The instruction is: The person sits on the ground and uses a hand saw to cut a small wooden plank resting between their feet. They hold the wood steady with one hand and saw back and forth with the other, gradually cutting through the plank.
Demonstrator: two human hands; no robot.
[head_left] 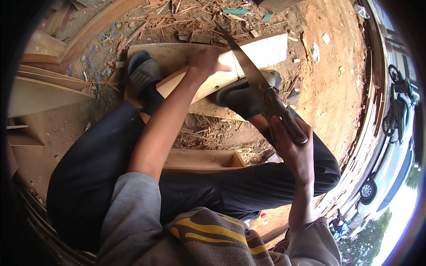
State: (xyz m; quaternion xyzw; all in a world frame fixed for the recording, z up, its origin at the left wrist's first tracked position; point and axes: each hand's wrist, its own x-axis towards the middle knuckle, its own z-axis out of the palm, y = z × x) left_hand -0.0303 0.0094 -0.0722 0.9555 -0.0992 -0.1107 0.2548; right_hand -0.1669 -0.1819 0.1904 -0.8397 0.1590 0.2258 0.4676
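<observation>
A hand saw with a long tapering blade lies slantwise across a pale wooden board. My right hand is closed around its dark, worn handle. Thin dark lines cross the board near the blade, and a small dark hole shows near its closer edge. My left hand grips the board left of the blade, thumb stretched along the top and the other fingers bent over the far edge, partly hidden. My sandalled right foot is against the board's near side; my left foot rests on a wider plank beneath.
Wood scraps and shavings litter the ground beyond the board. A wooden frame piece lies between my legs. Boards and panels lean at the left, near a thin blue cord. Parked vehicles stand far right.
</observation>
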